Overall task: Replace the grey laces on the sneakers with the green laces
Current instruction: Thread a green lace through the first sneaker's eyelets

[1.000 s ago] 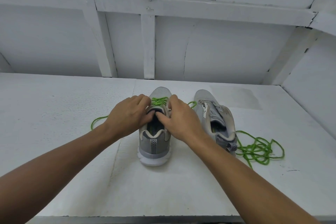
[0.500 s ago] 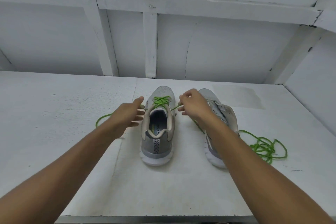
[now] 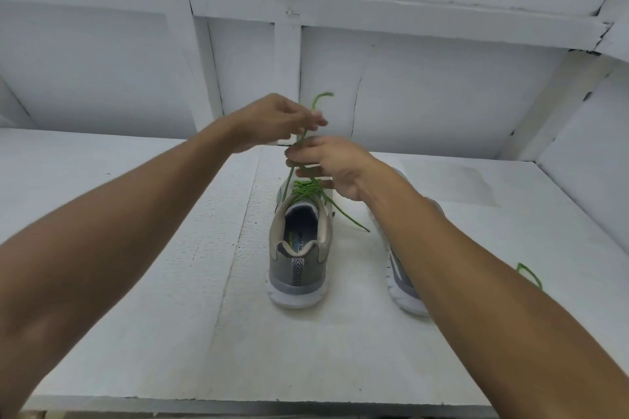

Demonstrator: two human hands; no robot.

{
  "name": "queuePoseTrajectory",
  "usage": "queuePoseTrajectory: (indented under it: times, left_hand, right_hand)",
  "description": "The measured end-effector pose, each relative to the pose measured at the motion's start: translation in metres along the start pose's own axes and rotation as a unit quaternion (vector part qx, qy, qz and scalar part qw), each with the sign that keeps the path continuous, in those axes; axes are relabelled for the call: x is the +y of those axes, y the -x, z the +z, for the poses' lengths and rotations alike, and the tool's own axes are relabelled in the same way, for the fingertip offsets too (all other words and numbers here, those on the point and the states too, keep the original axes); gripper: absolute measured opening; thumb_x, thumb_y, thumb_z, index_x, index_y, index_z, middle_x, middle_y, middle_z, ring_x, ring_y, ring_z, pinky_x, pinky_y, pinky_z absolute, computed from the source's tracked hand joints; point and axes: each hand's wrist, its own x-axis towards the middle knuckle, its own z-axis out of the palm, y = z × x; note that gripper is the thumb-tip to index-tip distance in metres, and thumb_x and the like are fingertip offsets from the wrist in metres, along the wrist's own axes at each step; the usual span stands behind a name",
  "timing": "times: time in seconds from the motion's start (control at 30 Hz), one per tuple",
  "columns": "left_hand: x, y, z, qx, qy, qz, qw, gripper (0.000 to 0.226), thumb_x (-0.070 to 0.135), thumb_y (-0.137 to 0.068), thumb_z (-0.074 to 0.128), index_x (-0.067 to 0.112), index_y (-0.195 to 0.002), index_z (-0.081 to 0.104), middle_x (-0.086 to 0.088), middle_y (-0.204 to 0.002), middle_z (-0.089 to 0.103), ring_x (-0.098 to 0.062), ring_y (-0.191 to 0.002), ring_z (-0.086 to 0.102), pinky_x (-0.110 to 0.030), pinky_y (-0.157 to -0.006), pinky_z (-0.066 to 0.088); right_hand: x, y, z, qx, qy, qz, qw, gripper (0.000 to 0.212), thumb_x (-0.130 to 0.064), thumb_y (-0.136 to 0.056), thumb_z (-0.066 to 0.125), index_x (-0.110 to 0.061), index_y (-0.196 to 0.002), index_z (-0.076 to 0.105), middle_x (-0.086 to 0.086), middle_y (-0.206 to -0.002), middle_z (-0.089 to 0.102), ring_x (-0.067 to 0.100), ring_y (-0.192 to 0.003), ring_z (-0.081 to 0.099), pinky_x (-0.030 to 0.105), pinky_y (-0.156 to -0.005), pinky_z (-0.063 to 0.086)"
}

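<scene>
Roughly halfway, by the look of it, a person is relacing a pair of grey sneakers on a white bench [image 3: 306,350].

Furthest left, the left hand [image 3: 272,122] is hovering raised above the middle of the bench. Its thumb and fingertips are pinching one end of the green lace [image 3: 308,185], and the lace's tip is sticking up past the fingers.

Below it, the first sneaker [image 3: 299,248] is standing near the middle of the bench, heel facing the near edge and toe pointing to the far edge. The green lace is criss-crossing its eyelets up to the top, and no grey lace is showing on it. The two ends are rising from the shoe and crossing in the air, which suggests that only the knot is left to tie on this shoe.

The right hand [image 3: 337,167] is hanging just above the shoe's tongue, lower than the left hand, its fingers curling round the strands where they cross. One end is trailing down past the shoe's right side toward the bench.

The second sneaker [image 3: 403,294] is sitting just beside the first, toward the right edge, mostly hidden behind the right forearm, so its lacing cannot be told. A loose green lace [image 3: 527,269] is lying nearer the right edge, probably waiting for that shoe.
</scene>
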Motion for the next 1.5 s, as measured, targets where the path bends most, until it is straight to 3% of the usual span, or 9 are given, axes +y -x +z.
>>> queuePoseTrajectory:
  times: [0.17, 0.3, 0.43, 0.6, 0.93, 1.07, 1.2, 1.33, 1.5]
  left_hand:
    - [-0.023, 0.006, 0.011, -0.073, 0.119, -0.087, 0.986, 0.052, 0.045, -0.103, 0.03, 0.006, -0.119, 0.061, -0.017, -0.104, 0.071, -0.026, -0.106, 0.067, -0.038, -0.106, 0.044]
    - [-0.033, 0.02, 0.012, -0.032, 0.018, -0.052, 0.998, 0.045, 0.05, -0.097, 0.044, 0.014, -0.098, 0.069, -0.012, -0.092, 0.073, -0.017, -0.087, 0.07, -0.039, -0.099, 0.049]
    - [-0.022, 0.028, 0.02, -0.024, -0.133, -0.013, 0.991, 0.031, 0.051, -0.082, 0.069, 0.021, -0.093, 0.071, -0.001, -0.061, 0.057, -0.013, -0.056, 0.053, -0.029, -0.061, 0.044]
    - [-0.009, 0.021, 0.022, 0.011, -0.29, 0.039, 0.956, 0.024, 0.032, -0.087, 0.069, 0.017, -0.105, 0.074, 0.015, -0.066, 0.051, -0.004, -0.06, 0.045, -0.021, -0.053, 0.03]
    - [-0.007, 0.021, 0.002, -0.031, -0.224, 0.02, 0.974, 0.016, 0.033, -0.082, 0.075, 0.023, -0.094, 0.077, 0.014, -0.06, 0.063, -0.001, -0.063, 0.056, -0.028, -0.062, 0.043]
    - [-0.017, 0.022, 0.003, -0.039, -0.161, 0.012, 0.986, 0.012, 0.035, -0.081, 0.074, 0.029, -0.092, 0.076, 0.001, -0.091, 0.074, -0.021, -0.094, 0.065, -0.044, -0.091, 0.049]
    - [-0.025, 0.021, 0.001, -0.037, -0.158, 0.0, 0.987, 0.008, 0.035, -0.082, 0.073, 0.036, -0.089, 0.075, -0.001, -0.093, 0.075, -0.026, -0.096, 0.065, -0.048, -0.094, 0.049]
    - [-0.026, 0.022, 0.001, -0.026, -0.123, -0.01, 0.992, 0.009, 0.033, -0.082, 0.074, 0.033, -0.091, 0.075, 0.01, -0.093, 0.075, -0.014, -0.097, 0.066, -0.036, -0.094, 0.048]
    - [-0.036, 0.025, -0.004, -0.018, -0.117, -0.027, 0.993, 0.006, 0.039, -0.08, 0.074, 0.039, -0.086, 0.076, 0.007, -0.095, 0.075, -0.018, -0.1, 0.066, -0.045, -0.097, 0.049]
  right_hand:
    - [0.005, 0.007, -0.009, 0.04, -0.007, -0.028, 0.999, 0.011, -0.025, -0.096, 0.061, -0.017, -0.09, 0.067, 0.0, -0.09, 0.074, 0.014, -0.075, 0.066, 0.032, -0.08, 0.047]
    - [0.011, 0.009, -0.018, 0.09, -0.056, -0.004, 0.994, 0.01, -0.02, -0.095, 0.062, -0.012, -0.09, 0.066, 0.005, -0.093, 0.073, 0.016, -0.07, 0.069, 0.025, -0.064, 0.051]
    - [0.012, 0.005, -0.016, 0.144, -0.023, -0.01, 0.989, 0.015, -0.016, -0.092, 0.066, -0.009, -0.085, 0.055, 0.007, -0.081, 0.07, 0.015, -0.057, 0.065, 0.022, -0.056, 0.052]
    - [0.006, 0.004, -0.017, 0.142, 0.068, -0.043, 0.987, 0.009, -0.016, -0.093, 0.064, -0.007, -0.093, 0.064, 0.005, -0.082, 0.071, 0.01, -0.053, 0.06, 0.014, -0.047, 0.042]
    - [0.015, 0.015, -0.006, 0.079, 0.31, -0.066, 0.945, 0.04, 0.004, -0.083, 0.051, -0.025, -0.067, 0.072, -0.001, -0.085, 0.071, 0.023, -0.092, 0.064, 0.031, -0.077, 0.053]
    - [0.024, 0.007, -0.005, 0.124, 0.288, -0.083, 0.946, 0.03, -0.004, -0.074, 0.069, -0.029, -0.058, 0.069, -0.005, -0.079, 0.069, 0.023, -0.092, 0.063, 0.046, -0.089, 0.05]
    - [0.029, 0.014, -0.011, 0.114, 0.216, -0.127, 0.961, 0.044, -0.038, -0.065, 0.088, -0.021, -0.093, 0.058, -0.004, -0.106, 0.057, 0.015, -0.095, 0.055, 0.032, -0.078, 0.045]
    - [0.024, 0.019, -0.02, 0.07, 0.049, -0.139, 0.987, 0.029, -0.051, -0.094, 0.054, -0.025, -0.101, 0.064, -0.009, -0.112, 0.064, 0.011, -0.099, 0.061, 0.034, -0.085, 0.045]
    - [0.012, 0.018, -0.044, 0.054, -0.177, -0.135, 0.973, 0.064, -0.062, -0.098, 0.024, -0.015, -0.084, 0.065, 0.003, -0.091, 0.071, 0.021, -0.083, 0.066, 0.034, -0.073, 0.046]
